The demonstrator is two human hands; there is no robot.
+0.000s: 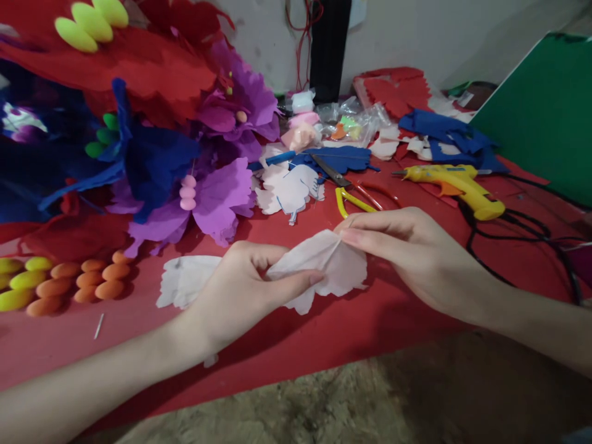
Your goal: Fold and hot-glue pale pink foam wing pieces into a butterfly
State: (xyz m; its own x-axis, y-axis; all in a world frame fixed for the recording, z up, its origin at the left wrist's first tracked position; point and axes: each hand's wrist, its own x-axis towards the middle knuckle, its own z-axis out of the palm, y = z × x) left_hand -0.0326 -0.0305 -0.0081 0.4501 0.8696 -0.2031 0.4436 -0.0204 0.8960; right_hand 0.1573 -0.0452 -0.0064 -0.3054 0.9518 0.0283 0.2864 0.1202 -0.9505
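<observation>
Between my two hands, above the red table, is a white scalloped petal [340,268] with a crease running down it. My left hand [252,280] pinches its left side, thumb on top. At the upper edge, the thumb and fingertips of my right hand [407,246] close on the petal by the crease. Under and beside my left wrist lies a white scalloped stack [187,280]. Beyond my hands are white cut-out pieces [289,185], scissors [330,171] and a tool with yellow and red handles [354,200].
Red, blue and purple flowers [222,203] fill the left side. Orange and yellow egg-shaped pieces [50,287] lie at front left. A yellow glue gun [462,185] with a black cord [474,243] rests at right, near a green board [546,117]. The table's front edge is close to me.
</observation>
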